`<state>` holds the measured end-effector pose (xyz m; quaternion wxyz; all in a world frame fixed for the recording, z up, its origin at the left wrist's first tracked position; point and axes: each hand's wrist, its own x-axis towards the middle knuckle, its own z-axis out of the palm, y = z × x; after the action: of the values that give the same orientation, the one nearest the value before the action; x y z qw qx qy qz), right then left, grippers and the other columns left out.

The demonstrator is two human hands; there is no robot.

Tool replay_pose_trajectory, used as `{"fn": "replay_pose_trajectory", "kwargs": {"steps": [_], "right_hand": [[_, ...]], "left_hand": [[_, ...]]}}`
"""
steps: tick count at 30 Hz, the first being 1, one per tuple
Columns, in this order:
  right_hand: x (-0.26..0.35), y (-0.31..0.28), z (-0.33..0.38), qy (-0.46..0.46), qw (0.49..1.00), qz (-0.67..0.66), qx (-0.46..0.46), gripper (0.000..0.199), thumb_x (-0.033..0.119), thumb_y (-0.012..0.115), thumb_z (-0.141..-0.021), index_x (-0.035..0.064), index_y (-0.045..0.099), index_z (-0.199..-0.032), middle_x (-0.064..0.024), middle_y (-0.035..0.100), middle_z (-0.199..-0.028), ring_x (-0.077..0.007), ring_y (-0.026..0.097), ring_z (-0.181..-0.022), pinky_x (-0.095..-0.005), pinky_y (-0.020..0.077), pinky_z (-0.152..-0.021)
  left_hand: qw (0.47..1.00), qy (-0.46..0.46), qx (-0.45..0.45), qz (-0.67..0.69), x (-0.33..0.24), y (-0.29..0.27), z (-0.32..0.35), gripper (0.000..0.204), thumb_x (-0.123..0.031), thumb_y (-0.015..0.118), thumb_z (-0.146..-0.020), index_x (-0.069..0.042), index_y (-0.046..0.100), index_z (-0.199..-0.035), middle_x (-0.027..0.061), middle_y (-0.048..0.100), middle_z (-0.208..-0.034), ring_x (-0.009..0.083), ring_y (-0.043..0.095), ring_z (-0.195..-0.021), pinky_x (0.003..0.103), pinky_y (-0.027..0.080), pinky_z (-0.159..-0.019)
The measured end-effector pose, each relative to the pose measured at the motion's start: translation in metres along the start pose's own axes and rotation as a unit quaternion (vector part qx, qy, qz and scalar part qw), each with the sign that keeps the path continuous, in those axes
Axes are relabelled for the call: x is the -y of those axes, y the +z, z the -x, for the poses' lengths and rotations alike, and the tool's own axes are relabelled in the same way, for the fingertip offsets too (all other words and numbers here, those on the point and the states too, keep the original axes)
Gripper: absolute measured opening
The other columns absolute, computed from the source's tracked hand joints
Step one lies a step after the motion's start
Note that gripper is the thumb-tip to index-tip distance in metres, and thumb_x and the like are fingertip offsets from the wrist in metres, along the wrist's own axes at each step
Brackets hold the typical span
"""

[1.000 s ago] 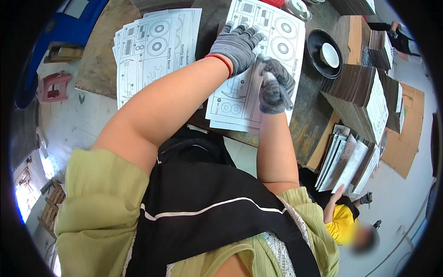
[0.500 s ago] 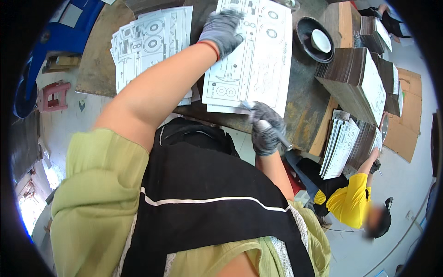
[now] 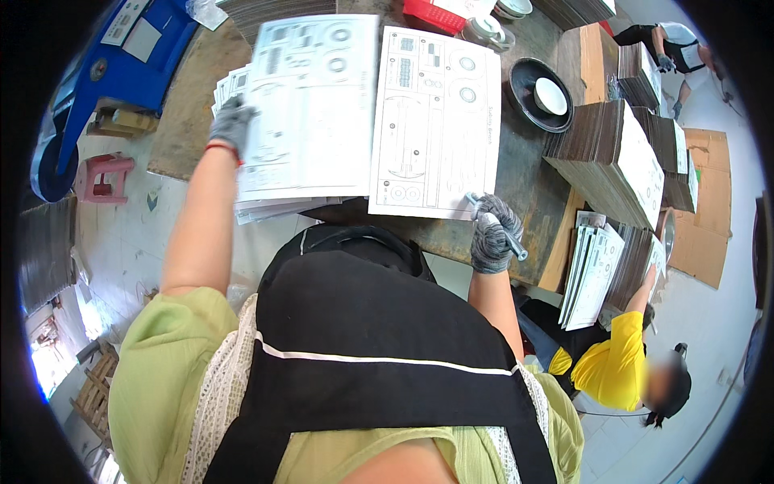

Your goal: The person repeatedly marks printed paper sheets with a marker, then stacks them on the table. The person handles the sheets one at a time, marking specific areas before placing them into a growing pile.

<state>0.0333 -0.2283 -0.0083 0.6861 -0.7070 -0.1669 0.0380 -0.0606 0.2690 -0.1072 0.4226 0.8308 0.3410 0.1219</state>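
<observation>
Head view: the step in hand looks like laying a printed sheet (image 3: pixel 310 121) over a pile (image 3: pixel 228 85); the next move seems to call for squaring edges. The sheet extends rightward from the left hand (image 3: pixel 231 123), whose grip appears to pinch its left edge; the right hand (image 3: pixel 493 239) clenches a metal tool (image 3: pixel 517 247).

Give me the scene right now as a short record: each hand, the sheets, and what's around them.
Left hand: gloved, at the left edge of the blurred sheet; exact grip unclear
Right hand: gloved, fingers closed around a grey rod-like tool
Tool tip: by the lower right corner of the right sheet; contact unclear
Blurred sheet position: over the left pile
Right of sheets: black dish holding a white bowl
</observation>
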Motion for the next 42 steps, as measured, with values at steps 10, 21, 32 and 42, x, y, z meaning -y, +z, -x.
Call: {"fn": "replay_pose_trajectory", "kwargs": {"steps": [10,21,32,42], "right_hand": [[-0.008,0.038,-0.061,0.024,0.987,-0.156,-0.030,0.035,0.032,0.061,-0.085,-0.0018,0.062,-0.075,-0.0071,0.061,-0.070,-0.0167,0.057,-0.065,-0.0314,0.0480,-0.067],[-0.060,0.077,-0.130,0.014,0.973,-0.223,0.056,0.012,0.002,0.052,-0.078,-0.0050,0.062,-0.078,-0.0132,0.062,-0.079,-0.0213,0.059,-0.071,-0.0343,0.0495,-0.072],[-0.045,0.068,-0.087,-0.135,0.978,0.095,0.127,0.022,0.013,0.058,-0.076,0.0028,0.065,-0.094,-0.0148,0.065,-0.099,-0.0305,0.062,-0.094,-0.0359,0.0469,-0.088],[0.005,0.024,0.052,-0.097,0.945,0.243,0.197,0.018,0.020,0.057,-0.072,0.0048,0.058,-0.081,-0.0192,0.061,-0.101,-0.0377,0.059,-0.094,-0.0428,0.0466,-0.084]], "left_hand": [[0.976,0.178,-0.007,-0.122,-0.096,0.074,0.079,0.081,-0.035,0.074,-0.065,-0.003,0.040,-0.130,0.0188,0.041,-0.133,0.0299,0.036,-0.126,0.036,0.025,-0.108],[0.833,0.272,0.344,-0.338,-0.218,0.129,0.156,0.105,-0.064,0.064,-0.065,-0.011,0.020,-0.144,0.0151,0.019,-0.149,0.0337,0.017,-0.138,0.055,0.005,-0.110],[0.844,0.276,0.299,-0.351,-0.217,0.140,0.163,0.107,-0.068,0.060,-0.065,-0.006,0.021,-0.143,0.0155,0.021,-0.148,0.0315,0.018,-0.138,0.052,0.006,-0.111],[0.824,0.273,0.308,-0.389,-0.218,0.141,0.168,0.111,-0.072,0.058,-0.063,-0.004,0.021,-0.143,0.0161,0.019,-0.149,0.0310,0.015,-0.139,0.050,0.003,-0.112]]}}
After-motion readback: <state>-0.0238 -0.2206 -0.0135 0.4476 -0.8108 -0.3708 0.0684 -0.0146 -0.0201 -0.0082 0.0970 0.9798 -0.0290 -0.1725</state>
